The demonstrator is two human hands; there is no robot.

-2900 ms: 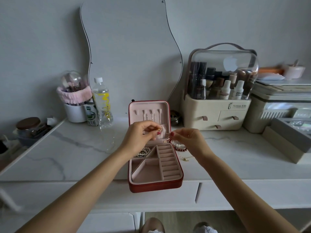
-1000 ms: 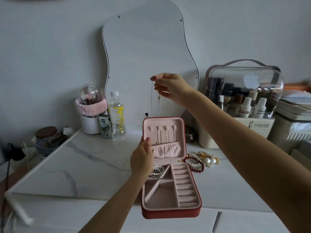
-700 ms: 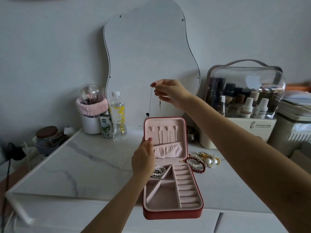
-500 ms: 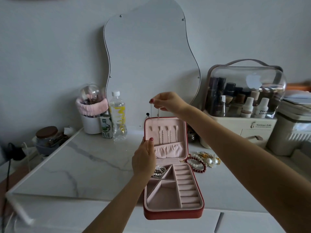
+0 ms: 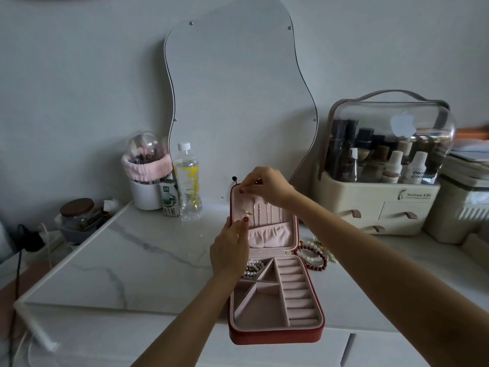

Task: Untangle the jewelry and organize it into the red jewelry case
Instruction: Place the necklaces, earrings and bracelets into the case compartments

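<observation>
Head view, taken at the marble worktop (image 5: 137, 260): red jewelry case (image 5: 275, 332) stands open near the front edge, lid upright. Right hand (image 5: 267, 185) is at the lid's top rim, fingers (image 5: 247, 188) pressed together in a pinch on the upper end of a thin necklace chain (image 5: 247, 211); the chain hangs down the lid's pink lining, a small gold pendant just above the left thumb. Left hand (image 5: 230, 250) rests against the lid's left edge, fingers curled round that edge, thumb tip on the lining. Right of the left thumb, several other chains (image 5: 264, 214) hang side by side above a gathered pocket (image 5: 270, 235). Below the left hand, a pearl bead string (image 5: 254, 268) lies in the tray's upper left compartment. Beyond the right forearm, a heap of red and pearl bracelets (image 5: 313, 254) lies on the worktop just beside the case. Behind the fingers stand a wavy mirror (image 5: 238, 102) and a water bottle (image 5: 186, 181).
</observation>
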